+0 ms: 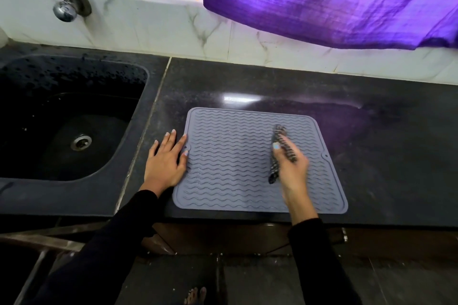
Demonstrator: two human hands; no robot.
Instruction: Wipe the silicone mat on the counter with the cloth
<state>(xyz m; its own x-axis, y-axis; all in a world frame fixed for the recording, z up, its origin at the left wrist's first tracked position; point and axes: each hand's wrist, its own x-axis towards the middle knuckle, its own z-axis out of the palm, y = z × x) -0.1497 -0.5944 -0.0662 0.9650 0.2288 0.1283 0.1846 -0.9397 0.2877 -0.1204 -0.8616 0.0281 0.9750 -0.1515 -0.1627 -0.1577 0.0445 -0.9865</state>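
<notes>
A grey silicone mat [230,163] with wavy ridges lies flat on the dark counter [371,156], near its front edge. My left hand [166,161] rests flat on the counter, fingers spread, thumb and fingertips touching the mat's left edge. My right hand [290,168] is over the right half of the mat, closed on a dark patterned cloth [278,146]. The cloth is bunched into a narrow strip that sticks out above and below my fingers and touches the mat. This hand looks slightly blurred.
A dark sink [69,119] with a metal drain sits left of the counter, with a tap [64,5] on the tiled wall above it. A purple curtain [322,0] hangs over the back right. Cabinet fronts and floor lie below the counter edge.
</notes>
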